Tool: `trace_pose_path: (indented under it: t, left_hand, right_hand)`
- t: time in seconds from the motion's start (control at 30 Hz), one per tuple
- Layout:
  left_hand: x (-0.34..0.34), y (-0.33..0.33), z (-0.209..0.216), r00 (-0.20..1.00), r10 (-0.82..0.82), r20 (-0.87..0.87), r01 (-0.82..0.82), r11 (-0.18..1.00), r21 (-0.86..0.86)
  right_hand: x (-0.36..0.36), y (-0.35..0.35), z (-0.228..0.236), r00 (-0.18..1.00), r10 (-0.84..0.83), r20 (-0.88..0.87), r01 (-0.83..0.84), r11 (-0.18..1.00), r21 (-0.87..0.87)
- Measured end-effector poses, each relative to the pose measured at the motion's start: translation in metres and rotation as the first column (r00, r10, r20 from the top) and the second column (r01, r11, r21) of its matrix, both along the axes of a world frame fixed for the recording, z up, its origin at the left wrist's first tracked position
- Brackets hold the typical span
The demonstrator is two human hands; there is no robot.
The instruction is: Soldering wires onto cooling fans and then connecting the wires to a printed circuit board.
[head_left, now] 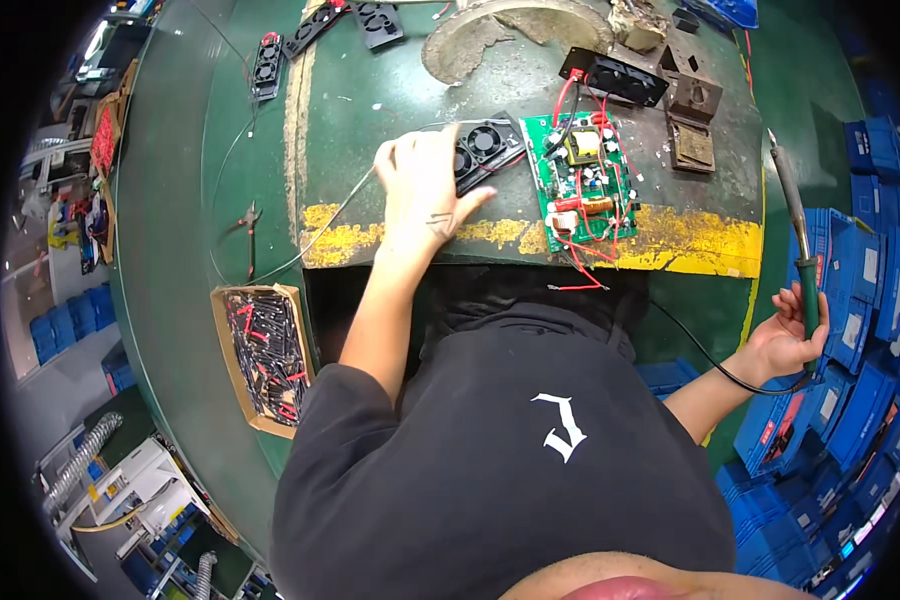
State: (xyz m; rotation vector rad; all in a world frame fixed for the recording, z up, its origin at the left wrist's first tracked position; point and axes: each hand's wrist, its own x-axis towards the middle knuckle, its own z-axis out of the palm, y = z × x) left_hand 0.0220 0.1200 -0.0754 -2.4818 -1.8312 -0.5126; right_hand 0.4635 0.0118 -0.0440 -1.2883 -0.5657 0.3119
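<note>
Soldering iron (799, 230) is well to the right of the green circuit board (560, 165), its handle gripped in the right hand (785, 345), tip pointing away from the person. Just left of the board, a black fan unit (487, 143) is partly covered by the left hand (420, 185), thumb spread from bent fingers; whether these grip the thin wire (343, 208) passing there, I cannot tell. Behind the board sits another fan unit (620, 78).
</note>
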Motion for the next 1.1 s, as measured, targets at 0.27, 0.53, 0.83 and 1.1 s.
trace_pose_path:
  t: [0.27,0.53,0.83,1.1]
  left_hand:
    - [-0.022,0.002,0.044,0.983,0.015,-0.181,-0.015,1.000,0.002]
    - [-0.089,-0.021,0.115,0.947,0.262,-0.184,-0.211,0.943,0.257]
    - [-0.173,0.056,0.072,0.909,0.415,0.047,-0.412,0.874,0.258]
    - [-0.155,0.155,0.015,0.760,0.644,-0.090,-0.602,0.749,0.278]
  right_hand:
    - [0.010,0.004,-0.006,0.997,0.066,-0.032,-0.065,0.997,0.038]
    - [0.015,0.014,-0.012,0.997,0.069,-0.045,-0.069,0.998,-0.005]
    - [0.002,0.018,-0.004,0.995,0.080,-0.062,-0.079,0.997,0.010]
    - [0.006,-0.005,-0.004,0.997,0.031,-0.074,-0.027,0.998,0.049]
